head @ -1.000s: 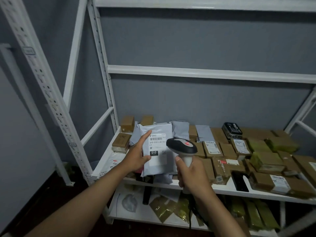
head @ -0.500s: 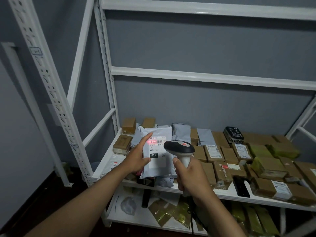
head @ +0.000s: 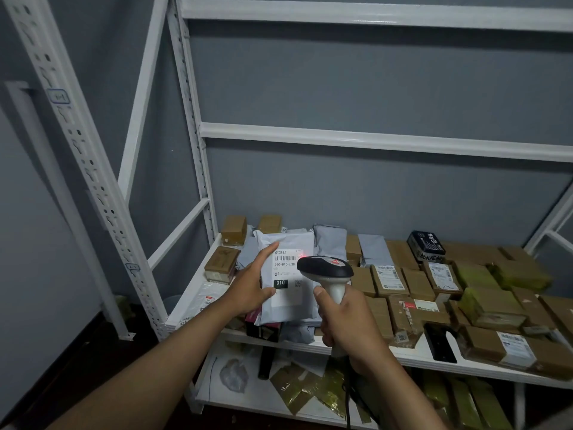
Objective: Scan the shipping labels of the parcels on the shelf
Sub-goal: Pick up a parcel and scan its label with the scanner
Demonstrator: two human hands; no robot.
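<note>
Grey mailer bag [head: 286, 276]: propped upright at left end of shelf [head: 412, 356]; left hand [head: 252, 287] holds its edge. Scanner [head: 325, 270]: right hand [head: 344, 321] clenched round handle, red dot on label [head: 286, 279]. Brown boxes [head: 418, 283] alongside.

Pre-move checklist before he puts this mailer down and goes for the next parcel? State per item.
1. Grey mailer held up with its label facing the scanner: ok, left hand holds its left edge.
2. Scanner gripped: ok, right hand wraps the handle.
3. Beam on the barcode: cannot tell; a red glow shows just to the barcode's right.
4. Scan registered: cannot tell, no readout in view.
5. Label readable: ok, flat, "010" visible.
6. Next labelled parcel in view: ok, brown box right of the scanner shows its label face up.
</note>
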